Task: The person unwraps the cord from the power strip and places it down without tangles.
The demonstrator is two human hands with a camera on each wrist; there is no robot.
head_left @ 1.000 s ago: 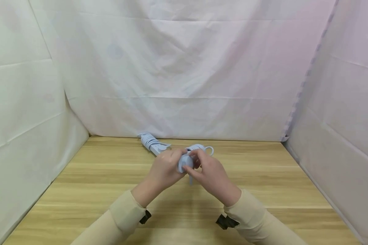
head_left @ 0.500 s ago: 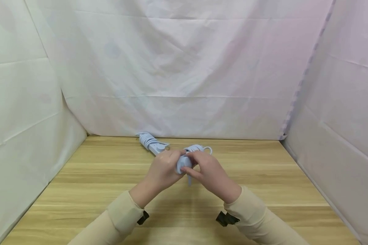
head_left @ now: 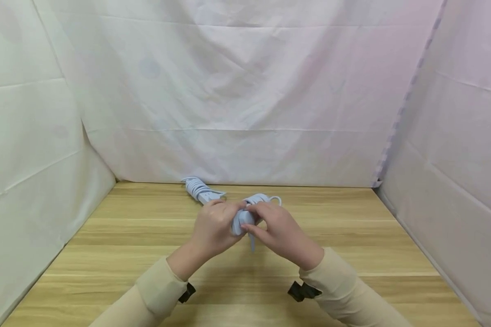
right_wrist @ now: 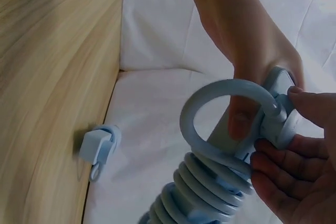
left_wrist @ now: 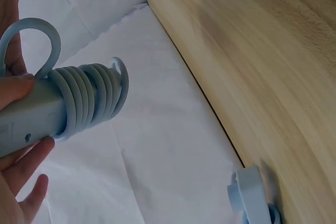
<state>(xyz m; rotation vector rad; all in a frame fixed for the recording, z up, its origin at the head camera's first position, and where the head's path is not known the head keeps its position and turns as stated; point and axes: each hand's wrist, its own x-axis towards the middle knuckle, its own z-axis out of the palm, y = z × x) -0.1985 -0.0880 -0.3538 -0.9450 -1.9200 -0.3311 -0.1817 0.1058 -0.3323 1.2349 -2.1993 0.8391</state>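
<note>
The cord-wound power strip (left_wrist: 34,119) is held above the table (head_left: 360,245) by the curled fingers of the left hand (head_left: 214,227). Its plug (right_wrist: 279,128) is pinched between the thumb and fingers of the right hand (head_left: 284,232). A second power strip (head_left: 200,191) is positioned farther back.

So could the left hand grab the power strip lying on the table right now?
Probably not: the left hand is busy gripping a power strip. Nothing else visibly blocks the second power strip, lying just beyond on the table.
</note>
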